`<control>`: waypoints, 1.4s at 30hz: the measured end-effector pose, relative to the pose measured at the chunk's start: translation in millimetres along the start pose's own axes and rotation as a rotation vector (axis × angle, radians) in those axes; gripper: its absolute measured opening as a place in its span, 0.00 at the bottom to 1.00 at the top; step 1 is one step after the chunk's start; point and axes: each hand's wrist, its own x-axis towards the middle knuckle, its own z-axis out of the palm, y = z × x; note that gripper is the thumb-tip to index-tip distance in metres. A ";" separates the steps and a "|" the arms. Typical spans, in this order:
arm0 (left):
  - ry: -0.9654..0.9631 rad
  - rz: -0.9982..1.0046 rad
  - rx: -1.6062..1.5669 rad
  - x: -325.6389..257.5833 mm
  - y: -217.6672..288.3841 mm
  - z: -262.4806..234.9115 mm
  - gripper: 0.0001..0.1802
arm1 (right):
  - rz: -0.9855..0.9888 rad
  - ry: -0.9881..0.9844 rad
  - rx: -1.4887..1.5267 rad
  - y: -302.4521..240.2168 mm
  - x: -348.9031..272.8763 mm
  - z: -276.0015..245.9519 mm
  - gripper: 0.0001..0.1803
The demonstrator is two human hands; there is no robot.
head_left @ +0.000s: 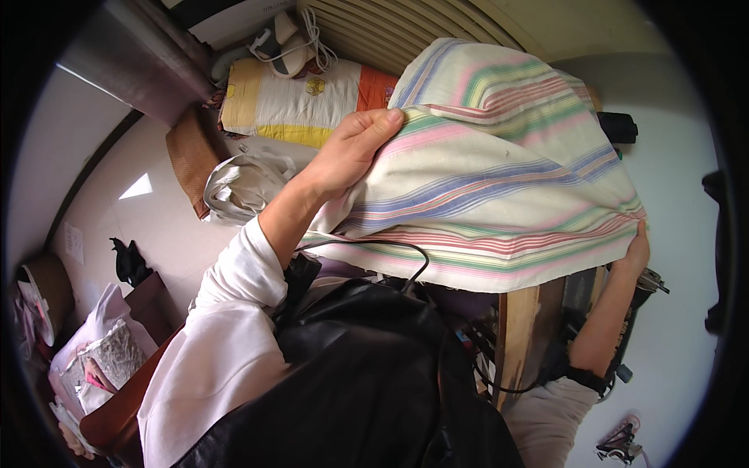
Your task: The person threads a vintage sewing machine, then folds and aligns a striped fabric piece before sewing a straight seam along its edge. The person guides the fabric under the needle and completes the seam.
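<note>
A large cream cloth [499,187] with blue, red, green, yellow and pink stripes is spread in front of me, rumpled into folds. My left hand [355,152] is closed on its left edge, thumb on top. At the lower right corner, my right hand [638,248] pinches the cloth; its fingers are partly hidden behind the fabric. The middle of the cloth bulges upward at the far side, and its near edge hangs over a wooden board [515,335]. Whatever lies under the cloth is mostly hidden.
Behind the cloth lies a folded patchwork quilt [265,105] with a corded white appliance [290,54] on it. A white bag [246,187] sits at left. Dark metal machine parts [651,281] show beside my right wrist. A black cable [390,243] loops near my lap.
</note>
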 end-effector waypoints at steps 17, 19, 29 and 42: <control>0.024 -0.053 0.004 4.8 -0.1 5.7 0.24 | -1.237 -0.148 -0.700 1.3 -176.3 82.8 0.28; 0.033 -0.063 -0.012 5.2 -0.1 7.5 0.24 | -1.190 -0.596 -0.737 18.0 -209.9 125.3 0.20; 0.036 -0.100 -0.021 3.0 0.6 4.5 0.24 | -1.126 -0.980 -0.706 58.5 -218.3 209.1 0.15; 0.245 0.101 0.694 16.1 -4.0 -9.9 0.19 | -0.827 -0.873 -0.486 40.0 -180.9 176.6 0.11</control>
